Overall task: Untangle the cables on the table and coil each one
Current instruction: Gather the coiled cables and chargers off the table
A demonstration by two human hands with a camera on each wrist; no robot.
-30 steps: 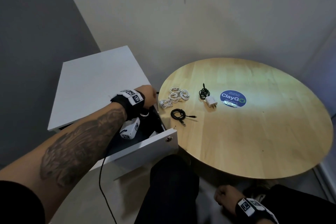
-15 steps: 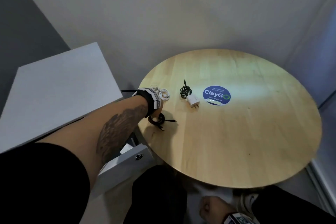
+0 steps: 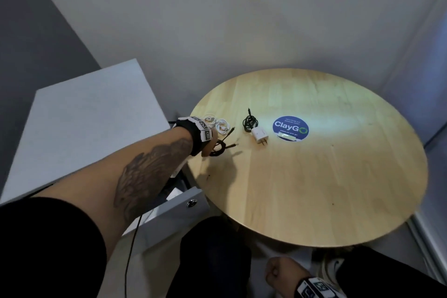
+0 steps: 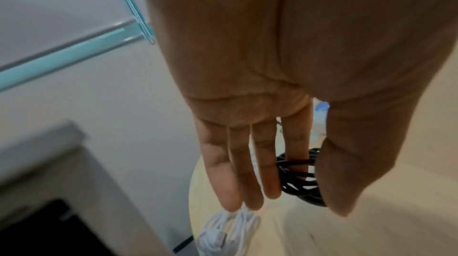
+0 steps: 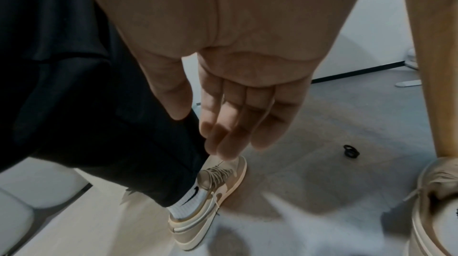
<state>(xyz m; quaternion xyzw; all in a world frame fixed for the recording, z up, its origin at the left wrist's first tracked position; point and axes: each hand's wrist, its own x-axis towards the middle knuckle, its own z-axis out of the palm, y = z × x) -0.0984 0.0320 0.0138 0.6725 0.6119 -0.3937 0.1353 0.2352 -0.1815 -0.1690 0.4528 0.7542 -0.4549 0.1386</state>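
On the left of the round wooden table (image 3: pixel 314 189), my left hand (image 3: pixel 208 148) pinches a coiled black cable (image 3: pixel 221 146) between thumb and index finger, just above the surface. Both cable ends stick out to the right. In the left wrist view the black coil (image 4: pixel 301 180) sits between the thumb and index finger of that hand (image 4: pixel 297 199), and the other fingers are straight. Coiled white cables (image 3: pixel 219 124) lie just behind it. Another black cable (image 3: pixel 249 122) with a white charger (image 3: pixel 259 135) lies further right. My right hand (image 3: pixel 278 271) hangs below the table, loosely curled and holding nothing.
A white cabinet (image 3: pixel 84 128) stands left of the table with its drawer (image 3: pixel 179 210) pulled open against the table's edge. A blue round sticker (image 3: pixel 290 128) marks the table's middle. Under the table are a wooden leg (image 5: pixel 436 64), my shoes and a small black ring (image 5: pixel 351 150).
My left hand came out of the drawer, moved right onto the table, took hold of the black coil and raised it slightly. The right hand stayed low.
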